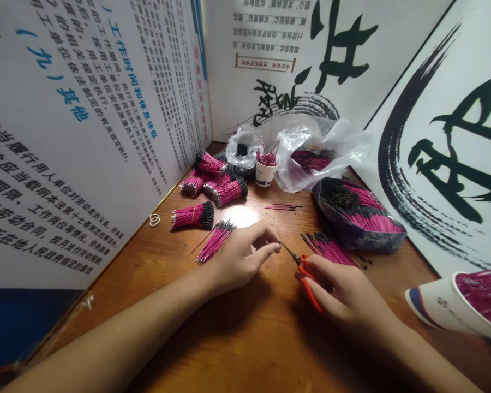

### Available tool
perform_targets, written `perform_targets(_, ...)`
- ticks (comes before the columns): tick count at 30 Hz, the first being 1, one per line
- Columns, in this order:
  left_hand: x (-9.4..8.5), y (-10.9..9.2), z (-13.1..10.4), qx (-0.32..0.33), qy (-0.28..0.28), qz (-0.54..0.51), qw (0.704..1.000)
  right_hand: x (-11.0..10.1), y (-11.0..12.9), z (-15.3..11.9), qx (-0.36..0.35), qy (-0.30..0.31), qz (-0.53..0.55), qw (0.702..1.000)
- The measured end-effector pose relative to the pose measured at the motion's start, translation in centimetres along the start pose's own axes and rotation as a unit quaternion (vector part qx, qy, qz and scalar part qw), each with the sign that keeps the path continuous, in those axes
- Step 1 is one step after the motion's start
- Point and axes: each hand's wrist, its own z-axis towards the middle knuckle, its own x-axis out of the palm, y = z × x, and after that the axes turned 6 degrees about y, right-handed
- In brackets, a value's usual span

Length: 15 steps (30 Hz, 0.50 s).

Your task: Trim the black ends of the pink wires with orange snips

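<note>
My right hand (343,289) grips a pair of scissors with orange handles (310,295), its narrow dark blades (291,254) pointing up and left. At the blade tips, the thumb and forefinger of my left hand (245,254) are pinched together; whatever lies between them is too small to make out. Just beyond the left hand is a loose pile of pink wires with black ends (216,240). Another such pile, of pink wires with black tips (329,248), lies past the right hand. A few single wires (282,207) rest farther back on the wooden table (245,349).
Banded wire bundles (192,216) are stacked at the back left. Behind stand a paper cup of wires (265,173) and clear plastic bags (297,164). A dark, wire-filled bag (364,240) sits right, near a large tilted cup (439,300). Printed panels (147,71) enclose the table.
</note>
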Motion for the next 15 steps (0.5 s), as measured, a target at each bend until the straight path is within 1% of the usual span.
perform_targets(5, -0.05, -0.19, 0.04, 0.005, -0.006, -0.003, 1.000, 0.10, 0.05, 0.02, 0.011, 0.002, 0.001, 1.000)
perform_targets(15, 0.03, -0.09, -0.02, 0.004, -0.004, -0.004, 1.000, 0.11, 0.10, 0.00, 0.007, 0.001, 0.000, 1.000)
